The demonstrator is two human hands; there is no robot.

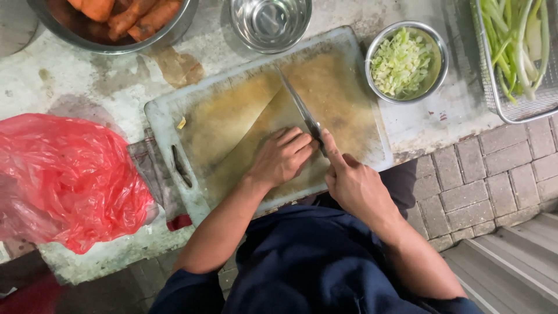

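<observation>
Knife: centre of frame, on the stained cutting board; we judge it light, stiff, sharp, best held at the handle.
Right hand: grip closed round that handle.
Left hand: curled on the board; we cannot tell what it covers.

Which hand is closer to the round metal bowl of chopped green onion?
Right. The right hand on the knife sits below the bowl; the left hand lies farther left.

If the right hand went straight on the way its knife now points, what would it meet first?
Probably the empty steel bowl: the right hand aims the knife up-left over the cutting board, whose far edge lies before that bowl.
</observation>
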